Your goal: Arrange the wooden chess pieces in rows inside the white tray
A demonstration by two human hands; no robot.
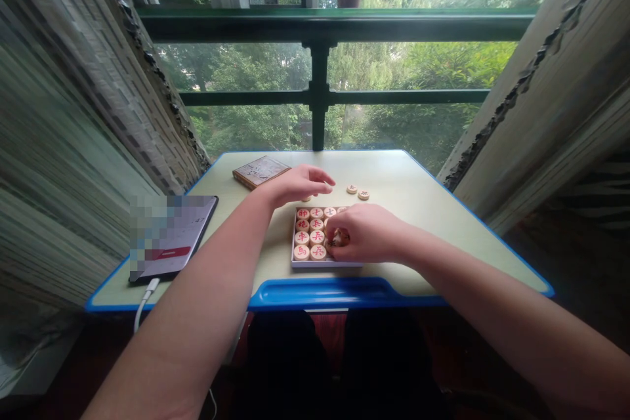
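Note:
A shallow white box (327, 264) on the desk holds rows of round, pale xiangqi pieces (316, 237) with red characters. Over the box's right side is my right hand (371, 231), its fingers curled round a xiangqi piece (339, 237); the hand covers that part of the box. My left hand (302, 184) hovers behind the box, fingers loosely stretched and holding nothing. Just beneath it another piece (306, 199) is partly hidden. Two loose pieces with dark characters, one of them this xiangqi piece (363, 195), lie on the desktop beyond my right hand.
A flat brown-edged box lid (260, 171) lies at the back left of the blue-edged desk (433, 210). To the left rests a tablet or large phone (177, 236) with a white cable (142, 305). A blue tray groove (319, 293) runs along the front edge. Curtains flank the window.

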